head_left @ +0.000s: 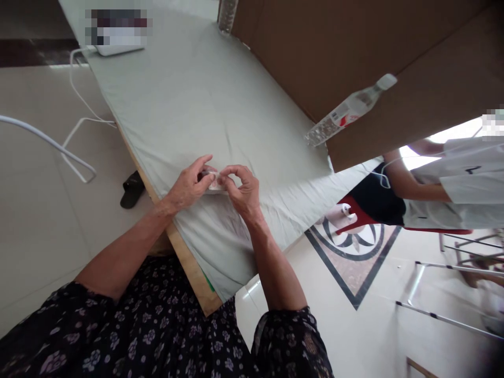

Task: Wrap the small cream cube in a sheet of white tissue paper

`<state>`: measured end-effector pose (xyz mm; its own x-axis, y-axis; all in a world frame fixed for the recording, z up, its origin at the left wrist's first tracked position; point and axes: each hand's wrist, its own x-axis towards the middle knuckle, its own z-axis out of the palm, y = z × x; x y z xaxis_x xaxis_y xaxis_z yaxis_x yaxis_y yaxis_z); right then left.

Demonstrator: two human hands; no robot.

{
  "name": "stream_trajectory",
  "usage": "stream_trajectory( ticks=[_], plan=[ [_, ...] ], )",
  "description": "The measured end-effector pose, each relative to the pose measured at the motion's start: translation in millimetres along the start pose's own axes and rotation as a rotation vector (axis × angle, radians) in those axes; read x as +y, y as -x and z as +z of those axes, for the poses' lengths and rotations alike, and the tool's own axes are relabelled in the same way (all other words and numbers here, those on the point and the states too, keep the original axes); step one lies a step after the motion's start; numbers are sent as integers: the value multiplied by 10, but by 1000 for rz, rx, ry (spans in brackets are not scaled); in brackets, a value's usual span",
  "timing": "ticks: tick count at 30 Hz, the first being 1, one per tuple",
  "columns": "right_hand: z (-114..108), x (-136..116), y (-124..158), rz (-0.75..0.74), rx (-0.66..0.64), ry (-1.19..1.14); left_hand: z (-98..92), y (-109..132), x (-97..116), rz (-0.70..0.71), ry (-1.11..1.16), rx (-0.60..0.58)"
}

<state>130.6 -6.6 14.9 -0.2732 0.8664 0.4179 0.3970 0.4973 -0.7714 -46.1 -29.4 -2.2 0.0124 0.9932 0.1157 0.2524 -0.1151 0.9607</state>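
Both my hands meet over a table covered with a pale grey-green cloth (189, 100). My left hand (188, 184) and my right hand (243, 190) pinch a small pale flat object (216, 182) between their fingertips, just above the cloth near the table's front edge. The object looks whitish with a pinkish patch; most of it is hidden by my fingers and I cannot name it. My sleeves are dark with small flowers.
A tall brown cardboard panel (346, 58) stands along the table's right side, with two plastic water bottles (348, 111) (227, 14) against it. A white device (118, 48) with a cable lies at the far end. Another person (433, 194) sits beyond the cardboard. A black sandal (132, 189) lies on the tiled floor.
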Motion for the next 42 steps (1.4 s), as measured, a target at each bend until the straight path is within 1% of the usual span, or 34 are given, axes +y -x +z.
stream_trajectory(
  ticks=[2,6,9,11,15,17,20,22,26,30,33,36,39,42],
  plan=[
    [-13,2,17,-62,-45,111,-24,-3,0,20,-23,-6],
    [-85,-51,63,-150,-226,315,-60,-10,8,27,-29,-18],
    [-152,-89,155,-176,-297,361,-64,-17,-20,12,9,-34],
    [-199,-88,219,-174,-275,331,-58,-24,-53,3,52,-29],
    [-285,-37,229,-123,-151,239,-41,-36,-89,-5,144,-13],
    [-293,8,169,-110,-170,239,-37,-37,-86,-10,170,-16],
    [-223,103,73,-118,-287,278,-33,-35,-86,-5,167,-5],
    [-138,170,50,-116,-319,310,-26,-35,-104,8,150,6],
    [1,241,120,-125,-262,388,3,-36,-154,27,112,35],
    [25,240,219,-146,-197,425,33,-29,-163,41,82,56],
    [-6,281,241,-104,-123,348,45,-26,-167,26,103,80],
    [-41,372,233,-33,-68,233,37,-38,-193,3,159,154],
    [-48,457,222,45,-96,147,11,-63,-223,-11,191,236],
    [-18,490,197,87,-145,103,-8,-80,-227,-14,162,246]
  ],
)
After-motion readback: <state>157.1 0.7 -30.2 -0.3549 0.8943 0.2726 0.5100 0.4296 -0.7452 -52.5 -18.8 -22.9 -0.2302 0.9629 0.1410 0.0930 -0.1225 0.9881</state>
